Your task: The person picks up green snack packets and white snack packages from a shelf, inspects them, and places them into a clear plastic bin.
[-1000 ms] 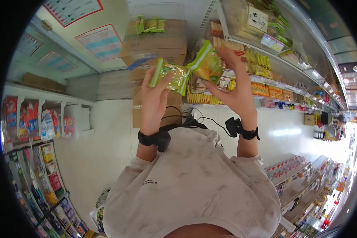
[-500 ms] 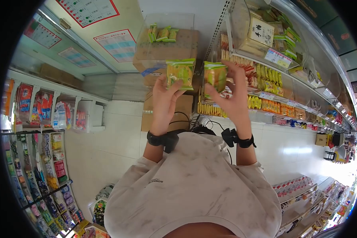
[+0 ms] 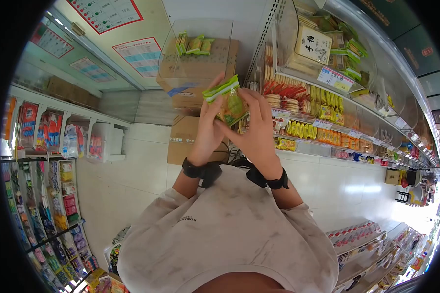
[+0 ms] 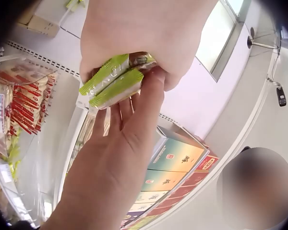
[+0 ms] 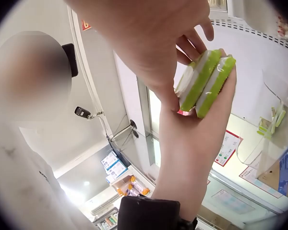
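Observation:
Two small snack packets with bright green crimped ends lie face to face in front of the person's chest. In the head view the upper snack packet shows its clear, printed front and covers the other. My left hand grips the pair from the left, thumb over the front. From the right, my right hand holds their other side between thumb and bent fingers. Side by side, the green ends of both packets show in the left wrist view. The right wrist view shows the stacked packets between both hands.
A clear bin with a few green packets stands on cardboard boxes ahead. Shelves of packed snacks run along the right, beneath a clear bin of green packets. Hanging goods line the left.
One second ago each hand held its own packet, at differing tilts. Both packets then came upright side by side. Now the right hand has moved left and the packets are stacked together.

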{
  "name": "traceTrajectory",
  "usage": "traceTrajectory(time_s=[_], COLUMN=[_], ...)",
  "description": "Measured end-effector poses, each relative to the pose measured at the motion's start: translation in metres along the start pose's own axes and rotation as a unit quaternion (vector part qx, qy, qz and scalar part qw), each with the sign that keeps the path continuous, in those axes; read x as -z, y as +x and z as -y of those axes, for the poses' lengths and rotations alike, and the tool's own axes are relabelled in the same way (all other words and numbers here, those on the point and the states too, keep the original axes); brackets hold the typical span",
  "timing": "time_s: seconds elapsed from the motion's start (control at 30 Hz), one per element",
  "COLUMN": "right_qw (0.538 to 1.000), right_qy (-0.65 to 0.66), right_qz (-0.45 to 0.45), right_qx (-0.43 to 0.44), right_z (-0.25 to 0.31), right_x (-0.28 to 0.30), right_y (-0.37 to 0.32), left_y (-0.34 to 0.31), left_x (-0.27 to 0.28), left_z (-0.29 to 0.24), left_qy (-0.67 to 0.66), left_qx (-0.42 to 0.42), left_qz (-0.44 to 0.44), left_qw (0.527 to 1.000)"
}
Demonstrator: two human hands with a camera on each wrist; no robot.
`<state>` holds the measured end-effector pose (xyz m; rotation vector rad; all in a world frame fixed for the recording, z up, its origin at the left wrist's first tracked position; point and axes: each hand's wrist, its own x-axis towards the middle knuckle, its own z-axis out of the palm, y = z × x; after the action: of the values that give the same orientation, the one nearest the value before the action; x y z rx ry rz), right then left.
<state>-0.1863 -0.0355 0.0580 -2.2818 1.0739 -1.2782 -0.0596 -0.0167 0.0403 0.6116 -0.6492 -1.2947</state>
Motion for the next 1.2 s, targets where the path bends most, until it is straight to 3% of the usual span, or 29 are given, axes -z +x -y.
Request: traceTrajectory(time_s=[0.1, 0.17, 0.27, 0.33, 0.4, 0.43, 0.5, 0.57, 0.6, 0.73, 0.9, 0.97, 1.0, 1.1, 1.2], right_qw=[1.000, 0.999, 0.998, 0.991, 0.973, 0.984, 0.990, 0.984, 0.975, 0.952, 0.886, 0.901, 0.905, 0.910, 0.912], right_qy=[0.006, 0.006, 0.065, 0.126, 0.231, 0.178, 0.078, 0.027, -0.058, -0.238, -0.413, -0.414, -0.415, -0.401, -0.345], right_qz=[-0.015, -0.021, 0.012, 0.039, 0.026, -0.020, -0.104, -0.171, -0.217, -0.187, -0.103, -0.040, -0.007, -0.061, -0.130], right_qx=[0.015, 0.024, 0.011, 0.022, -0.003, 0.014, 0.047, -0.030, -0.004, 0.050, 0.185, 0.123, 0.092, 0.085, 0.181], right_z=[0.005, 0.004, 0.007, 0.007, 0.007, 0.001, -0.018, -0.041, -0.057, -0.127, -0.192, -0.209, -0.213, -0.169, -0.144], right_x=[-0.002, 0.001, 0.007, 0.021, 0.040, 0.057, 0.100, 0.139, 0.154, 0.193, 0.212, 0.225, 0.228, 0.230, 0.227], right_y=[0.002, 0.007, 0.011, 0.016, 0.021, 0.027, 0.041, 0.051, 0.061, 0.104, 0.159, 0.166, 0.165, 0.148, 0.118], left_y=[0.000, -0.010, -0.009, -0.008, 0.013, 0.021, 0.019, 0.020, 0.022, 0.027, 0.027, 0.027, 0.027, 0.026, 0.025], left_x=[0.003, 0.007, 0.010, 0.008, 0.038, 0.040, 0.035, 0.031, 0.031, 0.021, 0.009, 0.006, 0.003, 0.001, 0.003], left_z=[0.000, -0.005, -0.002, -0.003, 0.003, 0.005, 0.000, -0.002, -0.003, 0.001, 0.009, 0.012, 0.013, 0.013, 0.012], left_qy=[-0.027, -0.048, -0.131, -0.050, -0.125, -0.161, -0.096, -0.045, -0.028, 0.031, 0.063, 0.074, 0.077, 0.067, 0.049], left_qx=[0.005, 0.021, 0.052, 0.012, 0.003, -0.007, -0.030, -0.043, -0.043, -0.036, -0.003, -0.002, 0.001, 0.010, 0.012], left_qz=[0.015, -0.036, -0.031, -0.057, 0.120, 0.201, 0.120, 0.056, 0.035, -0.016, 0.010, 0.017, 0.015, 0.016, 0.006], left_qw=[1.000, 0.998, 0.989, 0.997, 0.985, 0.966, 0.988, 0.996, 0.998, 0.999, 0.998, 0.997, 0.997, 0.998, 0.999])
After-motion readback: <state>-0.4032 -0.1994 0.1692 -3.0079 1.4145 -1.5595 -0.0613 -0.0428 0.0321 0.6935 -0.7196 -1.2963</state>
